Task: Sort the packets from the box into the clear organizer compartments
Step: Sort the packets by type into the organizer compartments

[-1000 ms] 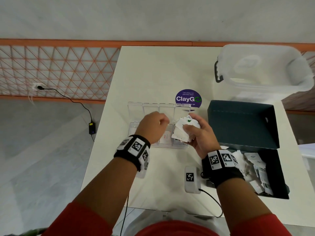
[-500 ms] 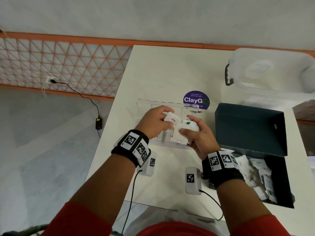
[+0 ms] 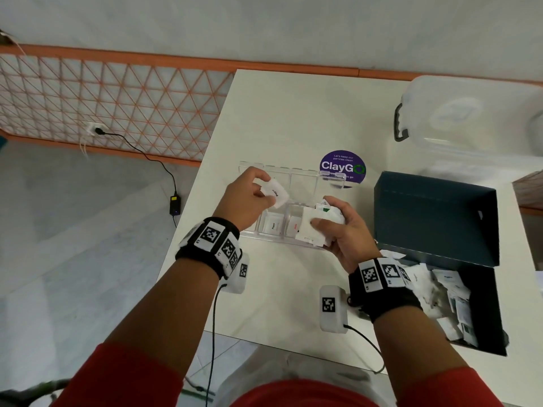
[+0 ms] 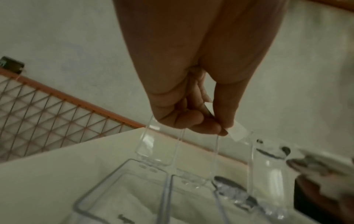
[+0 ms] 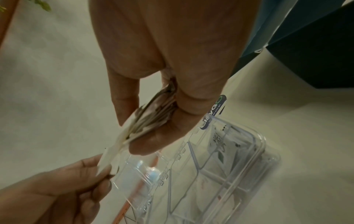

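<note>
Left hand: my left hand (image 3: pixel 248 198) pinches a single white packet (image 3: pixel 276 193) by one edge between thumb and fingertips, above the left half of the clear organizer (image 3: pixel 305 183).
Right hand: my right hand (image 3: pixel 342 229) grips a stack of packets (image 3: pixel 316 224), thumb on top and fingers curled under, over the organizer's right near corner.
Organizer: it lies on the white table (image 3: pixel 293 113) with its lid open toward the far side; I see a packet lying flat in each of at least two near compartments (image 3: pixel 274 226).
Box: the dark box (image 3: pixel 435 218) stands to the right with its lid up, and many loose packets (image 3: pixel 440 292) remain in its near part.
How the packet handles: I judge it very light, thin and limp, so an edge pinch is enough; the paper face looks smooth, so the stack could fan or slip if my thumb eases off.
Where to hold: I would keep the single packet by its short edge and lower it flat, clear of the dividers.
Organizer risk: the clear plastic looks light and rigid and may skid if knocked.
Surface: smooth pale tabletop with a purple round sticker (image 3: pixel 342 167) just beyond the organizer and a lidded translucent tub (image 3: pixel 470 121) at the far right.
Room: to the left, grey floor and an orange lattice panel (image 3: pixel 117 107), with a cable (image 3: pixel 152 160) plugged into it.
</note>
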Tool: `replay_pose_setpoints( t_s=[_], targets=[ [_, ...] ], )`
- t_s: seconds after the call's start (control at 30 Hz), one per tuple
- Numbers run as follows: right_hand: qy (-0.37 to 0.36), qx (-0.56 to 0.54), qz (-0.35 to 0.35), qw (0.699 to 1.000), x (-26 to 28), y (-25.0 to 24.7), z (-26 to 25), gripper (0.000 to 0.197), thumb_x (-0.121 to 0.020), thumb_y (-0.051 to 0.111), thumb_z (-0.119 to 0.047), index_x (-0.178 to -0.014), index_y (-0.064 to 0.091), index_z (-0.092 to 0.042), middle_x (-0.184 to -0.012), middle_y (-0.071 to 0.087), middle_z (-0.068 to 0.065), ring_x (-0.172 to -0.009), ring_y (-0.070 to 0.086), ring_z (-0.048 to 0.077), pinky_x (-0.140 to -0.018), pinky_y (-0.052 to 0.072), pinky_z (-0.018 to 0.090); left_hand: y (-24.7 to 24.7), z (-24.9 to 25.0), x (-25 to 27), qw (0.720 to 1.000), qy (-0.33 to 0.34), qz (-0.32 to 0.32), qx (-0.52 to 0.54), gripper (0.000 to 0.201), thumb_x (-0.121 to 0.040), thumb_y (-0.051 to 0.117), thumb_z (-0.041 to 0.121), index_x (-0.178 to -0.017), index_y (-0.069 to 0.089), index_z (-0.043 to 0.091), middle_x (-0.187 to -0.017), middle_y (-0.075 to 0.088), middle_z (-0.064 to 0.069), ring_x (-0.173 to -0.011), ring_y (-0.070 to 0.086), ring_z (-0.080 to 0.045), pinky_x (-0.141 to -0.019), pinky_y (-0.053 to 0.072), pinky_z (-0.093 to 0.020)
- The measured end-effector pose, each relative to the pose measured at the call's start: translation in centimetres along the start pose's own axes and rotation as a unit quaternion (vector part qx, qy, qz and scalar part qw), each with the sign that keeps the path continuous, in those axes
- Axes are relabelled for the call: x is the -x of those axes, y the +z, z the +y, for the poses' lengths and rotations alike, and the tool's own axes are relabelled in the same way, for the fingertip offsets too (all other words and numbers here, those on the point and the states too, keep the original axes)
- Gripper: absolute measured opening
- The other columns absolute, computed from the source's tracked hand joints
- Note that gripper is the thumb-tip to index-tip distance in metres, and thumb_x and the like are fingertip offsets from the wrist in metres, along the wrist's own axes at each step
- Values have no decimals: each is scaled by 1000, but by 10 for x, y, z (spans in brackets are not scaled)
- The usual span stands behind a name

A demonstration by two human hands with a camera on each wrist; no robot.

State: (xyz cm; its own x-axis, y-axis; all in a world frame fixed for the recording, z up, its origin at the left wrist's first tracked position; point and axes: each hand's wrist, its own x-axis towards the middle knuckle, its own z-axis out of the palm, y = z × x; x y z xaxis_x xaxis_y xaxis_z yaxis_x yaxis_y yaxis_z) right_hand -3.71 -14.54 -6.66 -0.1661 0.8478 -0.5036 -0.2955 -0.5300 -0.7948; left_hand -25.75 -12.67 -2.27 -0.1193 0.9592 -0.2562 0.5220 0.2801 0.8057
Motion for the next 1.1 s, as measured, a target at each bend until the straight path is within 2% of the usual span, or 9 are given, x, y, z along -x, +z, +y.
replay_pose_setpoints(
  t_s=[0.2,0.3,0.43,0.57,0.67,0.77,0.87,1.0,1.1],
  targets=[
    [7,11,6,1000,1,0,2,50,-81,73,7,-116,64,-29,-114,66,8,-89,72,26,-73,61,41,8,-18,0,991,3,-15,-132,18,-95,55,19,-110,59,27,-78,63,2,-71,62,-18,-58,44,-21],
    [5,5,1,1000,-1,2,1,51,-81,72,8,-116,64,-27,-114,67,9,-89,72,27,-76,61,46,16,-23,-2,982,19,-30,-185,22,-100,47,19,-115,62,20,-89,66,-5,-76,61,-21,-70,50,-30],
    [3,-1,-2,1000,-2,6,-2,51,-81,72,8,-117,64,-26,-110,68,6,-86,74,24,-67,59,39,25,-29,-5,975,25,-32,-217,23,-98,50,19,-116,64,15,-104,68,-10,-93,64,-26,-84,52,-36],
    [0,1,-6,1000,-3,10,-2,50,-81,72,8,-117,64,-26,-109,68,5,-86,73,24,-68,59,39,33,-36,-7,966,49,-53,-249,30,-95,57,16,-124,62,15,-120,62,-6,-112,57,-23,-94,43,-29],
    [-2,0,-7,1000,-3,10,-3,50,-81,72,8,-117,64,-25,-110,67,5,-86,73,23,-66,59,37,34,-40,-6,962,98,-40,-252,39,-92,59,10,-131,56,15,-130,53,-1,-111,55,-19,-88,37,-19],
    [-4,-2,3,1000,-4,9,-4,49,-81,72,8,-116,65,-25,-106,68,4,-79,74,19,-64,58,35,32,-38,-7,954,116,-31,-276,29,-96,52,13,-123,63,17,-125,59,1,-110,57,-19,-90,43,-26],
    [-4,-2,6,1000,-4,11,-4,49,-81,72,8,-117,64,-24,-106,68,5,-79,74,19,-66,59,37,34,-33,-8,922,93,-102,-361,35,-97,44,10,-126,63,20,-129,61,-2,-117,56,-23,-97,44,-34],
    [-1,1,3,1000,-3,14,-3,51,-81,71,9,-121,63,-22,-107,68,5,-83,73,21,-68,60,39,37,-29,-6,872,74,-178,-451,32,-94,43,10,-113,68,15,-119,65,-6,-107,60,-25,-83,47,-32],
    [-3,-1,9,1000,-2,14,-4,51,-81,71,9,-121,63,-22,-106,67,4,-81,73,20,-71,61,39,33,-29,-6,866,70,-210,-448,33,-95,42,13,-111,71,16,-115,67,-6,-103,61,-25,-80,48,-31]
  ],
)
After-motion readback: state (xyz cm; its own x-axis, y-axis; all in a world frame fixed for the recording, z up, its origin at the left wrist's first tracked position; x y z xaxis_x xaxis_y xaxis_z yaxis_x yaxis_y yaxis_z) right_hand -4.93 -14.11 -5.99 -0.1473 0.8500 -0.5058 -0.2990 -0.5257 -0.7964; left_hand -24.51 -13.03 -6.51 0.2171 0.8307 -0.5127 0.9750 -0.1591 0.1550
